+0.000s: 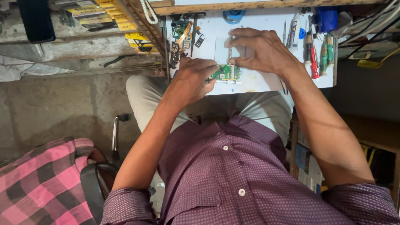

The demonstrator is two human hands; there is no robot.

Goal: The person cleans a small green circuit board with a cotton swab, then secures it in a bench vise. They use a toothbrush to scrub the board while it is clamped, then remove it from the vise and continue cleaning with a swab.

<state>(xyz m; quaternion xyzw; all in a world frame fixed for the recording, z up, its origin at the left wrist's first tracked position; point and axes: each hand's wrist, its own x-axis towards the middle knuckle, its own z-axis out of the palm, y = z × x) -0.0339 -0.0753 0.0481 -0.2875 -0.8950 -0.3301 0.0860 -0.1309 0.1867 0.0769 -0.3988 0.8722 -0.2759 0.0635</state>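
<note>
- My left hand (189,81) is resting at the near edge of the white worktop (258,25), its fingers curled together and pressing on the left end of the green circuit board (227,73).
- My right hand (256,50) is arching over the board, fingertips pinching a slim metal tool (229,52) that is standing upright on it.
- Screwdrivers (316,54) are lying along the worktop's right edge; loose parts (181,39) are crowding its left edge.

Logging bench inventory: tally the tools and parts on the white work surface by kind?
Green circuit board: 1
Screwdrivers, red or green handles: 3
Blue tape roll: 1
Blue cup: 1
Glue bottle: 1
Total: 7, loose small parts excluded.
</note>
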